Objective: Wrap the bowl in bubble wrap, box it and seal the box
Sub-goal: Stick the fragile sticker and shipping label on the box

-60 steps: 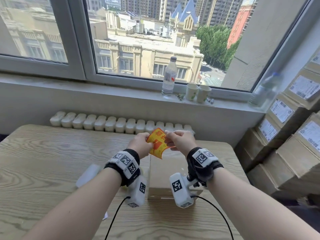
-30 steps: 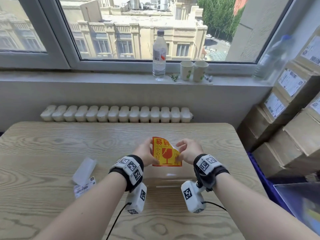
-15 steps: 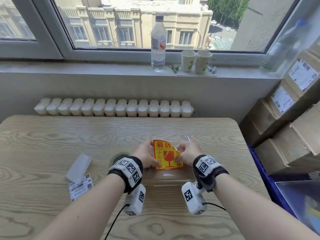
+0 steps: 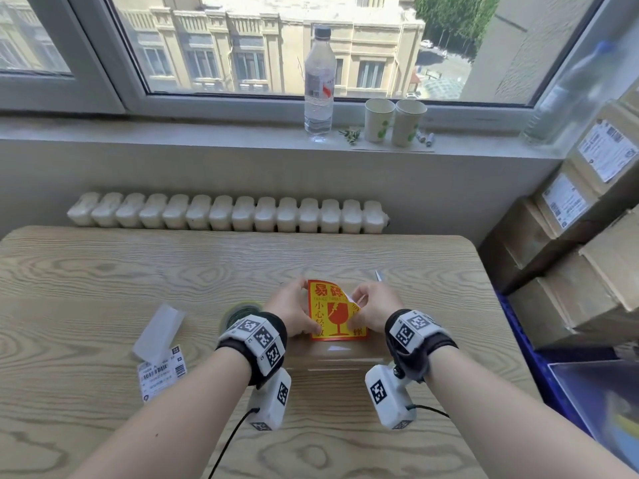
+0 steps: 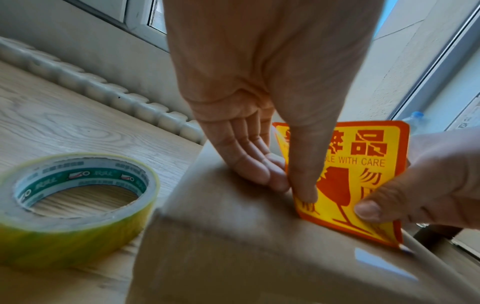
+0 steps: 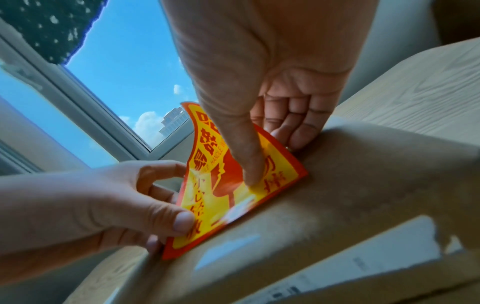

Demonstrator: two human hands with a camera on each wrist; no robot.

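Observation:
A closed brown cardboard box (image 4: 332,363) sits on the wooden table (image 4: 103,271) under my hands; the bowl is not visible. A yellow and red fragile sticker (image 4: 332,311) stands on the box top (image 5: 233,246), its lower edge touching the cardboard and its upper part curling up. My left hand (image 4: 306,319) pinches the sticker's left edge (image 6: 182,222), thumb on the printed face. My right hand (image 4: 363,312) pinches the right side, its thumb on the sticker (image 6: 215,195) and its fingers curled behind.
A roll of clear tape (image 4: 240,312) lies just left of the box. Further left are a white backing strip (image 4: 159,331) and a shipping label (image 4: 160,373). Stacked cartons (image 4: 587,271) stand at the right. A bottle (image 4: 318,81) and cups are on the windowsill.
Both hands have lowered the sticker from the air to the box top, where its lower edge now meets the cardboard. The view has tilted down.

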